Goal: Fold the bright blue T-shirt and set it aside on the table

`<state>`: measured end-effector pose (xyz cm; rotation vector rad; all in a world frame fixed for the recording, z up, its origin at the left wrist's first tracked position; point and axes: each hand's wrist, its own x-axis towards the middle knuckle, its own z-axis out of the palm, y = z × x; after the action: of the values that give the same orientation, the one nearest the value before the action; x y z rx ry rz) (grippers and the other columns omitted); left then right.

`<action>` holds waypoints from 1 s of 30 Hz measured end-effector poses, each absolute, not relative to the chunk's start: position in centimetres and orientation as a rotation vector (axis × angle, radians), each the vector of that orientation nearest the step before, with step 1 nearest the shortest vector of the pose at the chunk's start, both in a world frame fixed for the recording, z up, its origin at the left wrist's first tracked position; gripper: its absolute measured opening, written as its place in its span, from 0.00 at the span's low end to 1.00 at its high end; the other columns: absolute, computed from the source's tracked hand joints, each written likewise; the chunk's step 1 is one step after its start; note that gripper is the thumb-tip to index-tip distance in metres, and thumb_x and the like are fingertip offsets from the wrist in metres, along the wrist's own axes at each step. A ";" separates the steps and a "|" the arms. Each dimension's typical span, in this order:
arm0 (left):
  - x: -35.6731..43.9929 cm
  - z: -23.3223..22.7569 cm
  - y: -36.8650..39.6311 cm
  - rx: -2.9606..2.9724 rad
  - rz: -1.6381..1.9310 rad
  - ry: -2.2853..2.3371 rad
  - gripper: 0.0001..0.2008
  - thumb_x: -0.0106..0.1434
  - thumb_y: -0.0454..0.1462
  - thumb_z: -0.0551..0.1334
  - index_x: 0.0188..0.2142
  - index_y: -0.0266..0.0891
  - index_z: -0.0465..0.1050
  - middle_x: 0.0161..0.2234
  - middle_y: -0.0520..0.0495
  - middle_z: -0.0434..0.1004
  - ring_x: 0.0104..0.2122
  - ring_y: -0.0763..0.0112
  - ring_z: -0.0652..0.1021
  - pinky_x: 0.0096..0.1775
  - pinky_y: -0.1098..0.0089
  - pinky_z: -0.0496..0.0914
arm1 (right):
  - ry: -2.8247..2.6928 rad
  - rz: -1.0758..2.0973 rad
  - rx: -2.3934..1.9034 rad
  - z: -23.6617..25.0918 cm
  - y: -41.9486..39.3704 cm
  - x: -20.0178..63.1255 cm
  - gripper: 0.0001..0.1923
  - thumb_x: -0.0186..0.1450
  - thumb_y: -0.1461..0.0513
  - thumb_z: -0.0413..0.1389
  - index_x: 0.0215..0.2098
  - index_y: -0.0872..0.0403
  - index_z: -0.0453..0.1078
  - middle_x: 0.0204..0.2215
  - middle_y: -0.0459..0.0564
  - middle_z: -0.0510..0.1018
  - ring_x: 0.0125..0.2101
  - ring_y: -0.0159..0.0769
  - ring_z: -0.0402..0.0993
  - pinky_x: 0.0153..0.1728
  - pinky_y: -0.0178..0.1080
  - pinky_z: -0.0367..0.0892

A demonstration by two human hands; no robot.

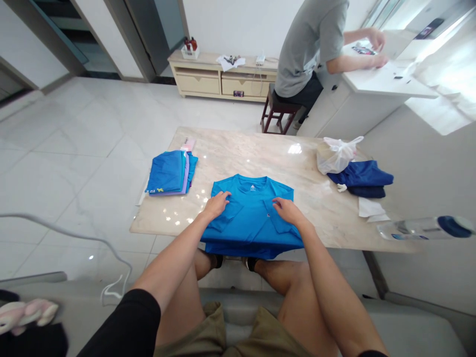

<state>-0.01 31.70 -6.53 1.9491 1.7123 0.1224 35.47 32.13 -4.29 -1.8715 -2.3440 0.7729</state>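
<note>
A blue T-shirt [249, 218] lies on the marble-topped table in front of me, collar away from me, with both sleeves turned inward over its front. Its lower part hangs over the near table edge. My left hand [217, 205] is at the shirt's left side, fingers apart and slightly bent over the folded sleeve. On the opposite side, my right hand [288, 210] is over the other sleeve, fingers loosely curved and touching or just above the cloth. Neither hand visibly grips the fabric.
Folded clothes [169, 172] are stacked at the table's left end. To the right are a white plastic bag [337, 154], dark blue clothes [362, 176], white paper [372, 208] and a clear bottle [420, 229]. Another person [312, 49] sits on a stool [280, 106] beyond the table.
</note>
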 end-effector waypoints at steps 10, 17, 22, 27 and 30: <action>0.6 -6.5 32.4 1.843 0.348 1.746 0.08 0.77 0.35 0.61 0.47 0.42 0.81 0.51 0.40 0.85 0.52 0.55 0.82 0.54 0.61 0.74 | -2.291 0.763 -1.924 -4.4 32.4 35.6 0.18 0.80 0.57 0.54 0.61 0.55 0.79 0.52 0.59 0.88 0.54 0.50 0.85 0.54 0.42 0.75; 1.0 -7.6 33.5 1.690 0.625 1.721 0.06 0.74 0.34 0.64 0.42 0.40 0.82 0.44 0.41 0.88 0.45 0.57 0.85 0.52 0.62 0.76 | -2.268 0.792 -1.970 -4.9 32.5 35.9 0.18 0.79 0.57 0.55 0.59 0.56 0.80 0.51 0.61 0.88 0.53 0.51 0.85 0.54 0.45 0.76; 0.7 -9.0 33.8 1.701 0.704 1.691 0.06 0.71 0.32 0.65 0.40 0.39 0.83 0.43 0.41 0.88 0.46 0.57 0.85 0.55 0.59 0.78 | -2.246 0.822 -2.004 -5.2 32.7 36.5 0.21 0.80 0.56 0.52 0.61 0.56 0.80 0.51 0.60 0.88 0.53 0.52 0.85 0.55 0.46 0.76; -0.6 -9.7 34.3 1.855 0.694 1.545 0.20 0.70 0.31 0.63 0.60 0.38 0.80 0.59 0.37 0.83 0.54 0.56 0.85 0.62 0.52 0.78 | -2.270 0.782 -1.983 -6.4 33.0 37.5 0.23 0.80 0.58 0.48 0.63 0.55 0.79 0.57 0.62 0.86 0.58 0.54 0.83 0.60 0.49 0.74; -2.3 -9.5 34.5 2.034 0.626 1.417 0.28 0.72 0.31 0.59 0.69 0.41 0.72 0.71 0.36 0.73 0.68 0.54 0.76 0.72 0.48 0.69 | -2.344 0.742 -1.883 -7.8 33.0 38.3 0.26 0.80 0.61 0.44 0.68 0.56 0.76 0.64 0.62 0.81 0.65 0.53 0.78 0.68 0.50 0.69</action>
<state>-2.35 34.51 -9.50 2.0338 1.4166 0.6264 38.29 33.00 -7.77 -1.8826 -2.3437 0.7417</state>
